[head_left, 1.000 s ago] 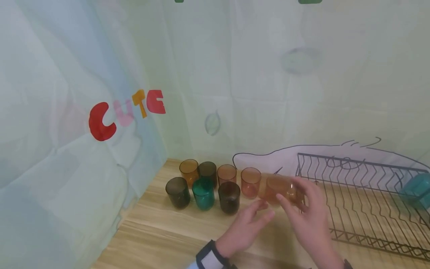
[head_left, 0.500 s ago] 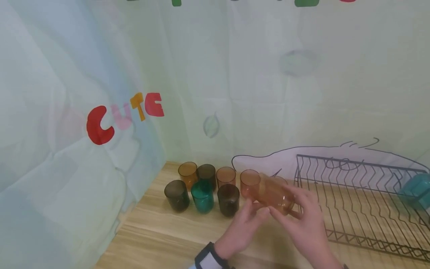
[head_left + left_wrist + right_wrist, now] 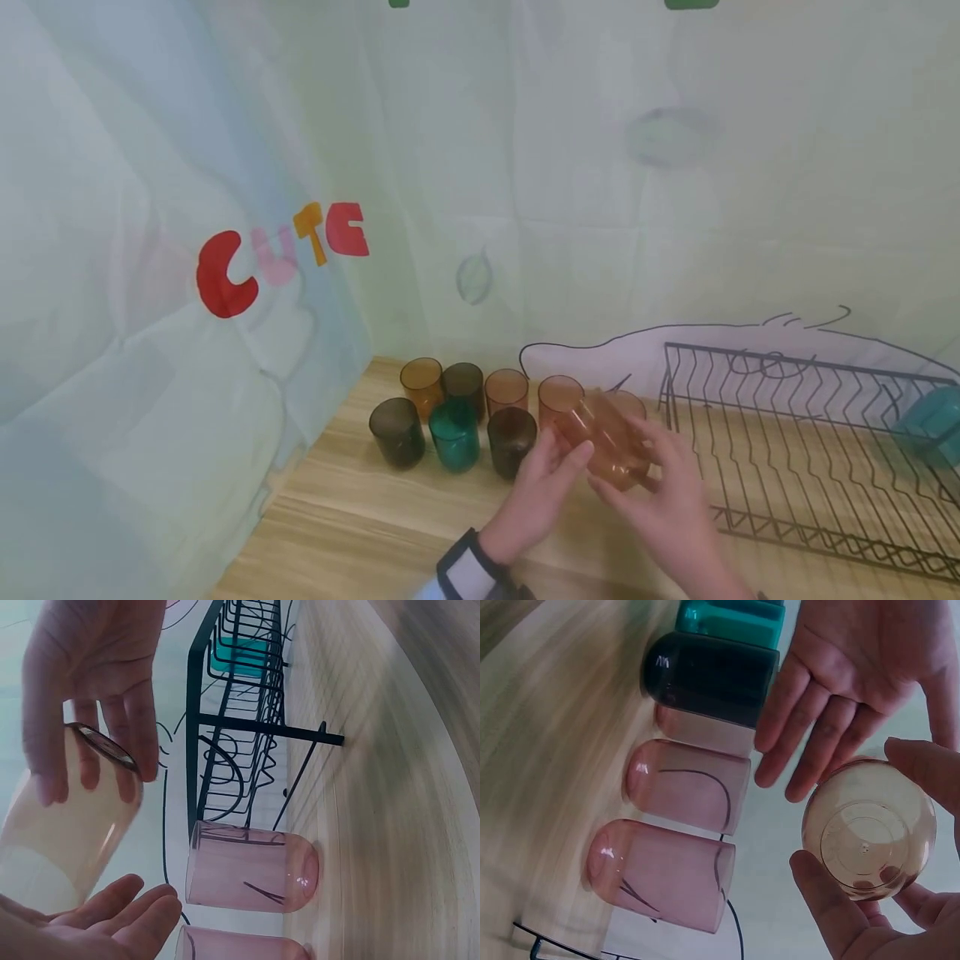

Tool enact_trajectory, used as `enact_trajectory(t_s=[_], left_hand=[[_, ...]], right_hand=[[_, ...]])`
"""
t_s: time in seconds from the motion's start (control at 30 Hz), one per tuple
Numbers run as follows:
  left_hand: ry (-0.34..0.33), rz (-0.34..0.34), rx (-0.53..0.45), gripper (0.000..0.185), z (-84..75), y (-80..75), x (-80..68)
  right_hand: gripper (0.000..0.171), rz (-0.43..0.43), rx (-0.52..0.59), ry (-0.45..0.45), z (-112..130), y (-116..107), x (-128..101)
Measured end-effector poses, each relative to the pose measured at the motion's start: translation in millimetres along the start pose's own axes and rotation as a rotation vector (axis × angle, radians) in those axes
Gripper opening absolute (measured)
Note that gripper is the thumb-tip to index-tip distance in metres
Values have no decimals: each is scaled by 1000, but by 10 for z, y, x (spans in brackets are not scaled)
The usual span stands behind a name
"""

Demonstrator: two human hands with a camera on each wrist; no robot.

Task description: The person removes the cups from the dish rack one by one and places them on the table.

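Observation:
My right hand (image 3: 654, 483) grips an amber see-through tumbler (image 3: 604, 437) by its base and holds it tilted above the wooden counter (image 3: 360, 517). In the right wrist view the thumb and fingers (image 3: 832, 907) curl round the tumbler's base (image 3: 868, 829). My left hand (image 3: 551, 467) is open, its straight fingers lying along the tumbler's left side by the rim. The left wrist view shows the tumbler (image 3: 67, 832) between the left palm (image 3: 105, 919) below and the right hand (image 3: 90, 697) above.
Several tumblers stand in two rows at the back left: dark grey (image 3: 397, 431), teal (image 3: 453, 434), dark (image 3: 512, 441), amber (image 3: 422, 385), pink (image 3: 558, 402). A black wire dish rack (image 3: 810, 442) lies at the right with a teal cup (image 3: 933, 421) in it. A printed sheet hangs behind.
The right hand has carried the amber tumbler a little to the left and tipped it further. The left hand has risen and its fingers now lie against the tumbler.

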State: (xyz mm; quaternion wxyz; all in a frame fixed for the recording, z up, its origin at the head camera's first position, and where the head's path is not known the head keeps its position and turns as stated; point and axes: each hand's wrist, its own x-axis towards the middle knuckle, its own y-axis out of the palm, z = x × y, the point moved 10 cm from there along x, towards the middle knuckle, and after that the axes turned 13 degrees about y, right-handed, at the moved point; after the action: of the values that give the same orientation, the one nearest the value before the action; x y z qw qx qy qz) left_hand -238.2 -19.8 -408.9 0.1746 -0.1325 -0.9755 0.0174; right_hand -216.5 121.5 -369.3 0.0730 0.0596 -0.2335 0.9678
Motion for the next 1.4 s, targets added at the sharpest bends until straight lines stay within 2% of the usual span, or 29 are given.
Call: enact_trajectory(t_s=[0.1,0.27,0.5,0.8,0.97,1.23,1.4], left_hand=[[-15,-28,-29,43,8,2,12],[-48,-79,-37,55,48,-4,6],[-51,-130,99,68,130,-70,-20],[-45,-123,219,85,343,-62,-3],[-14,-115,348,94,487,-103,19],[-12,-117,459,89,606,-194,-25],[5,-134,506,85,617,-225,-36]], right_hand=[[82,16,0,21,-49,55,-3],[87,45,-46,40,-134,172,-30],[87,63,-87,-16,-154,267,-79],[85,55,-262,-48,-217,263,-45],[80,46,-301,-67,-221,247,-35],[60,13,-332,-123,-200,209,-59],[58,20,-337,-118,-198,220,-68]])
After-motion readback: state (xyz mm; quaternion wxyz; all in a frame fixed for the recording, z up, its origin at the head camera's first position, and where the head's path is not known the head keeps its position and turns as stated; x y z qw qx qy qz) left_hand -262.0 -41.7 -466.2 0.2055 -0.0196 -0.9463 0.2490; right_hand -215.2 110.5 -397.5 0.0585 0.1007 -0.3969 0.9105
